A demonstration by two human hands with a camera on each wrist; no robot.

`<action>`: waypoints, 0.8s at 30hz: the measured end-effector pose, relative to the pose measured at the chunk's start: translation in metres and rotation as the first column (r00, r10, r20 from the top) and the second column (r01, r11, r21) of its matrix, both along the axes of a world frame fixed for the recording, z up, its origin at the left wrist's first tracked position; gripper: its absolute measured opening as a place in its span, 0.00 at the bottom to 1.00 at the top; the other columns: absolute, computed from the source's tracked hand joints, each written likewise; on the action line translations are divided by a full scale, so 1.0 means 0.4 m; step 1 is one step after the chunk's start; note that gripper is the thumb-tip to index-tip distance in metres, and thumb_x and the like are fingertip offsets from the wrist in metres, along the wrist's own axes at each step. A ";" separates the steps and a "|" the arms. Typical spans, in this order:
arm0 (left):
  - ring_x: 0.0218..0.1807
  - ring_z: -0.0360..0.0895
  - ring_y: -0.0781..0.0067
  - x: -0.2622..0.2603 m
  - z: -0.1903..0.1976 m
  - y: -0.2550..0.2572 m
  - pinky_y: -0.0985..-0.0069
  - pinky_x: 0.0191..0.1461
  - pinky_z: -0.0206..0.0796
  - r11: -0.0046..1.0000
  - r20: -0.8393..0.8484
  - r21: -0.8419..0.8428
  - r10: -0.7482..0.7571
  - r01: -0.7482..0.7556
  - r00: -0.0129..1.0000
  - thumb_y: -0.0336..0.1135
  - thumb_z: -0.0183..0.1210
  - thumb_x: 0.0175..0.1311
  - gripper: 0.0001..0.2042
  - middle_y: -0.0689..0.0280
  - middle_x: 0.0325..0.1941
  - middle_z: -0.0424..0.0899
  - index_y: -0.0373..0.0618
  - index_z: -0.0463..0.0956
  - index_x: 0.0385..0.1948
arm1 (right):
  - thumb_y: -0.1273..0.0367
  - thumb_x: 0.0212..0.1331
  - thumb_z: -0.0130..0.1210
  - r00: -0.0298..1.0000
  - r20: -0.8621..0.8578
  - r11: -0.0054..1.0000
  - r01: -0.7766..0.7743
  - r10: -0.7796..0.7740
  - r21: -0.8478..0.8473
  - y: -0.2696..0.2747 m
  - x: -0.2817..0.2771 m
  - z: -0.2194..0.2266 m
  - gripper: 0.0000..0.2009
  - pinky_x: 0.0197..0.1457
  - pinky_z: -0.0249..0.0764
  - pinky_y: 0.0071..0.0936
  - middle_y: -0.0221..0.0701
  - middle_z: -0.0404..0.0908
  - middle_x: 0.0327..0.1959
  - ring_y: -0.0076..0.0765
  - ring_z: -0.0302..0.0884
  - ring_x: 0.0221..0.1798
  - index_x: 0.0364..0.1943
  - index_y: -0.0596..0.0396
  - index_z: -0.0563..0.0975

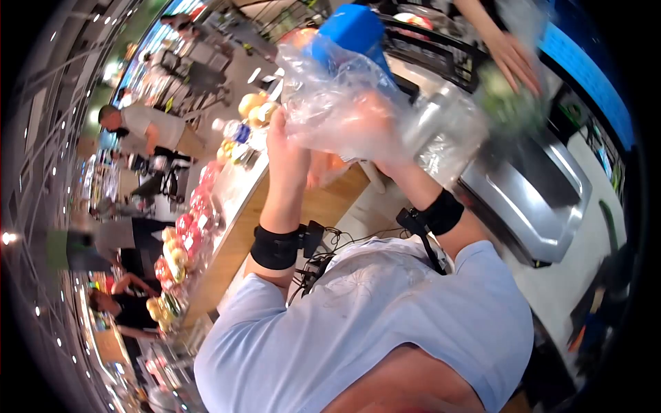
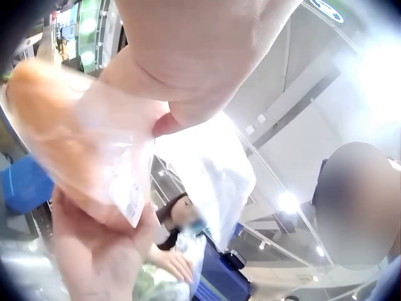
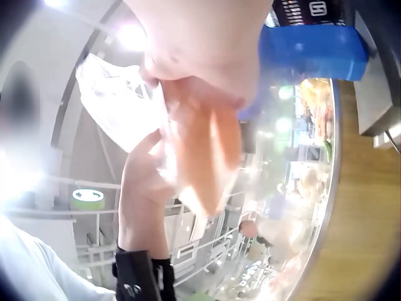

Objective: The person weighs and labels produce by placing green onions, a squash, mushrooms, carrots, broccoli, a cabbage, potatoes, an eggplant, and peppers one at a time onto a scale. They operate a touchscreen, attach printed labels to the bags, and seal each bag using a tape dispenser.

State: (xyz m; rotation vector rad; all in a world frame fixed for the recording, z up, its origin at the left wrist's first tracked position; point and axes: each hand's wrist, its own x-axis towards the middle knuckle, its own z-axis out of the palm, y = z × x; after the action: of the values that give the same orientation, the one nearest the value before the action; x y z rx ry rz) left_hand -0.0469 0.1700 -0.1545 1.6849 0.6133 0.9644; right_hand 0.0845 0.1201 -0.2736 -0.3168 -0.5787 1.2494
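**A:** What's in hand?
**B:** Clear plastic bag point(image 1: 323, 96), crinkled, cloudy w/ glare, w/ orange produce point(image 2: 53, 128) inside & printed label point(image 2: 132, 195) showing; held aloft nr wooden counter's point(image 1: 234, 244) corner.
**A:** Grip?
**B:** L hand point(image 1: 286, 148) pinches bag, thumb vs. fingers; R hand point(image 2: 103, 244), fingers curled, cups filled part, per L wrist cam.
**A:** Unclear bits?
**B:** Label text illegible; produce blurred, type unclear. L fingertips hidden behind plastic; R hand hazy thru film in head view. Another person's arm point(image 1: 478, 20) cut off up top.
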 end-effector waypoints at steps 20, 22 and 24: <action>0.30 0.78 0.60 -0.053 -0.047 0.027 0.67 0.34 0.72 0.488 -0.378 0.856 0.365 0.170 0.851 0.34 0.64 0.33 0.10 0.64 0.29 0.78 0.46 0.77 0.21 | 0.65 0.58 0.52 0.549 0.835 1.000 -0.017 0.025 -0.019 0.037 -0.035 0.069 0.13 0.49 0.71 0.30 0.40 0.78 0.41 0.39 0.76 0.45 0.45 0.57 0.76; 0.29 0.77 0.60 -0.053 -0.038 0.070 0.66 0.31 0.71 0.533 -0.511 0.830 0.610 0.163 0.605 0.35 0.66 0.27 0.10 0.63 0.27 0.77 0.46 0.76 0.15 | 0.65 0.59 0.51 0.469 0.870 0.987 -0.025 0.152 -0.160 0.057 -0.040 0.076 0.14 0.49 0.71 0.31 0.40 0.78 0.41 0.39 0.76 0.45 0.45 0.57 0.76; 0.31 0.78 0.58 -0.038 -0.038 0.128 0.66 0.31 0.71 0.355 -0.305 0.933 0.681 0.064 0.666 0.35 0.66 0.23 0.11 0.62 0.28 0.77 0.46 0.76 0.14 | 0.65 0.59 0.51 0.441 0.872 0.975 -0.036 0.212 -0.219 0.088 -0.059 0.063 0.14 0.49 0.71 0.31 0.40 0.78 0.41 0.40 0.76 0.45 0.46 0.57 0.76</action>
State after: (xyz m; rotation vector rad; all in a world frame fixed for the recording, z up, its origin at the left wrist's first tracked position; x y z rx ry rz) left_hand -0.0620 0.2212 -0.1695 3.1134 1.0786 1.0362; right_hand 0.0607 0.1555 -0.2484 -1.1571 -1.4481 1.2045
